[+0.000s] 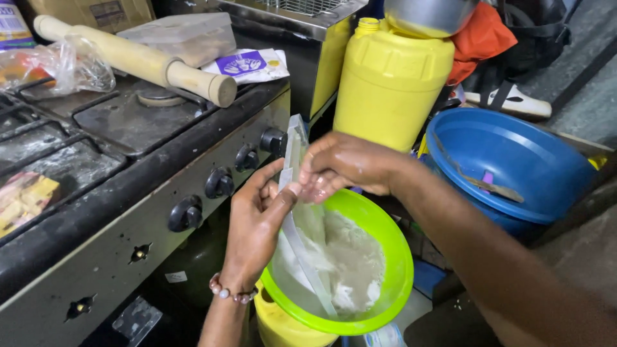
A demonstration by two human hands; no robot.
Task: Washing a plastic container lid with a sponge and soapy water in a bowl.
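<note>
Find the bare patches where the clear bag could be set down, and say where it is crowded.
Free: stovetop grate between rolling pin and knobs; inside the blue basin. Crowded: stove's back with plastic bags, and around the green bowl and yellow jerrycan.

glossy green plastic bowl (392,244), powdery flour (353,263), wooden rolling pin (135,59)

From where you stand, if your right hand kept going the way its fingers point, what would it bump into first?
Probably the left hand: the right hand points leftward at it, both pinching the clear plastic bag. Beyond lies the stove's front; depth unclear.
</note>
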